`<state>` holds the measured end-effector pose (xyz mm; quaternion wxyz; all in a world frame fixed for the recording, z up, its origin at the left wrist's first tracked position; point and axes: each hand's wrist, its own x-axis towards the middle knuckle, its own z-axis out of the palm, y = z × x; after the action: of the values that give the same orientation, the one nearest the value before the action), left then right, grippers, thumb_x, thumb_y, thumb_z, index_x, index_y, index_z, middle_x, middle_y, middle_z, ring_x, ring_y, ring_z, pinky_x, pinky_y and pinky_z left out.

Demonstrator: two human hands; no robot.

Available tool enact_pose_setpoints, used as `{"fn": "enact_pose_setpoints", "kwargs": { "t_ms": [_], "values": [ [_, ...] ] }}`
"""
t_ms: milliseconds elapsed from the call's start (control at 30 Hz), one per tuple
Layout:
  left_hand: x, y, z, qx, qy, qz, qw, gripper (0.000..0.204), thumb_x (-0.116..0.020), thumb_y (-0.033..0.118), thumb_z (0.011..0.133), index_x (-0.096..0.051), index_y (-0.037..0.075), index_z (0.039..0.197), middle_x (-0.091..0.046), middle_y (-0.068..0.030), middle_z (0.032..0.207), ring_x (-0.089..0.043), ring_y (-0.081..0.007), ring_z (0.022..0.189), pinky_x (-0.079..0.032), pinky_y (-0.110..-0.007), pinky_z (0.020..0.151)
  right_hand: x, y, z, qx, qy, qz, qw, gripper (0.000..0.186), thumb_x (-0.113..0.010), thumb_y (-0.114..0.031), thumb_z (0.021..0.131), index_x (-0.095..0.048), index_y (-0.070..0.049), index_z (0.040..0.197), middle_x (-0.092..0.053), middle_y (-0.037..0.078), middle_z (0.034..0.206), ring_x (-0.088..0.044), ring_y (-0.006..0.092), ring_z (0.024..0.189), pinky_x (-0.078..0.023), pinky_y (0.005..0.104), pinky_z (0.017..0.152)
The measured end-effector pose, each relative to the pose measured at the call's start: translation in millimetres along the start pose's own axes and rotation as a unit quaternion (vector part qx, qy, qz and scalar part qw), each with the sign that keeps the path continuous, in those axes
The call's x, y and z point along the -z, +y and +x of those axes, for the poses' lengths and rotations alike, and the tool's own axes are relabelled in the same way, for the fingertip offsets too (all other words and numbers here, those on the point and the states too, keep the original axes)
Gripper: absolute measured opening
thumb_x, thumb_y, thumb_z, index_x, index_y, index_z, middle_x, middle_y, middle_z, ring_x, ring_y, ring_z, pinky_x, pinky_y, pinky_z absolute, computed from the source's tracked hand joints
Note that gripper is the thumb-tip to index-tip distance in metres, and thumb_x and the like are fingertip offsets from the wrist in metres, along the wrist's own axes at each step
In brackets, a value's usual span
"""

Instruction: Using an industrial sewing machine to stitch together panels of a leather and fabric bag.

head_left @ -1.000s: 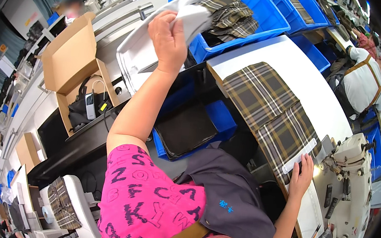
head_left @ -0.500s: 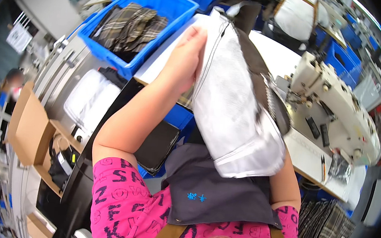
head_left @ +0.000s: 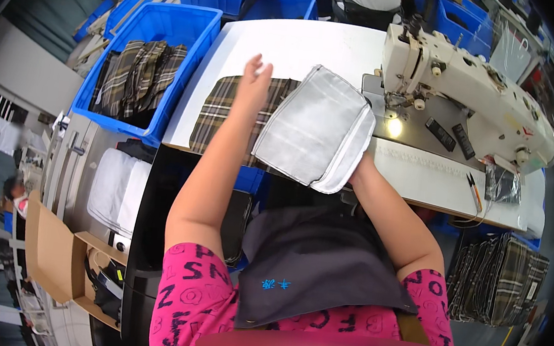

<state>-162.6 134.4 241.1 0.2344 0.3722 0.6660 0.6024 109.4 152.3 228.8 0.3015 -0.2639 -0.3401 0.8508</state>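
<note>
Left hand (head_left: 255,76) is open, fingers spread and slightly raised, hovering over the plaid fabric piece (head_left: 227,103) that lies flat on the white surface (head_left: 297,43) near its left edge; whether the palm touches the cloth I cannot tell. The right hand (head_left: 360,171) is mostly hidden under the grey quilted panel (head_left: 315,135), which it seems to hold up by the lower right corner at the near edge of the surface; its grip cannot be made out. That panel overlaps the right part of the plaid piece and droops a little over the near edge. It looks light and soft, a padded layer that bends under its own weight, so it likely wants support at two corners or along one bound edge rather than a pinch in the middle. The plaid cloth should be thin and limp, prone to wrinkling and sliding on the smooth top. A sewing machine (head_left: 466,78) stands toward the far right corner, and a blue bin (head_left: 195,49) with more plaid pieces sits just off the left edge.
</note>
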Motion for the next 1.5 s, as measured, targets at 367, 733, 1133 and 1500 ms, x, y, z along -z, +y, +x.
{"fn": "enact_pose_setpoints", "kwargs": {
  "t_ms": [367,733,1133,1500],
  "values": [
    [-19,66,-153,-0.328,-0.239,0.408,0.818,0.078,-0.067,-0.005,0.078,-0.055,0.019,0.152,-0.054,-0.0130,0.155,-0.045,-0.0395,0.146,-0.042,-0.056,0.109,5,11,9,-0.027,-0.001,0.020,0.999,0.048,-0.060,-0.026,0.107,-0.051,-0.005,0.149,-0.062,0.013,0.142,-0.064,0.0233,0.127,-0.055,0.0406,0.103],
    [30,202,-76,-0.106,-0.001,-0.353,0.930,0.038,-0.053,0.023,0.112,-0.059,-0.004,0.138,-0.064,-0.0142,0.142,-0.060,-0.0295,0.131,-0.046,-0.044,0.114,25,18,19,0.083,0.052,-0.150,0.984,0.047,-0.068,-0.026,0.104,-0.055,-0.003,0.143,-0.057,0.011,0.137,-0.062,0.0187,0.114,-0.054,0.0338,0.095],
    [42,223,-83,-0.091,0.054,-0.455,0.884,0.048,-0.048,0.033,0.113,-0.053,0.001,0.147,-0.056,-0.0151,0.152,-0.053,-0.0349,0.140,-0.040,-0.051,0.121,27,-12,29,0.076,-0.031,0.092,0.992,0.068,-0.073,-0.032,0.099,-0.044,-0.002,0.153,-0.058,0.012,0.144,-0.057,0.0208,0.131,-0.043,0.0405,0.114],
    [102,-35,-82,0.068,0.274,-0.096,0.955,0.079,-0.061,0.011,0.105,-0.014,0.009,0.168,-0.020,-0.0180,0.173,-0.029,-0.0301,0.157,-0.030,-0.045,0.123,71,-35,-24,0.042,0.062,-0.264,0.962,0.021,-0.066,-0.012,0.102,-0.058,-0.004,0.120,-0.067,0.003,0.075,-0.053,0.0080,0.048,-0.040,0.0231,0.042]
  ]
}}
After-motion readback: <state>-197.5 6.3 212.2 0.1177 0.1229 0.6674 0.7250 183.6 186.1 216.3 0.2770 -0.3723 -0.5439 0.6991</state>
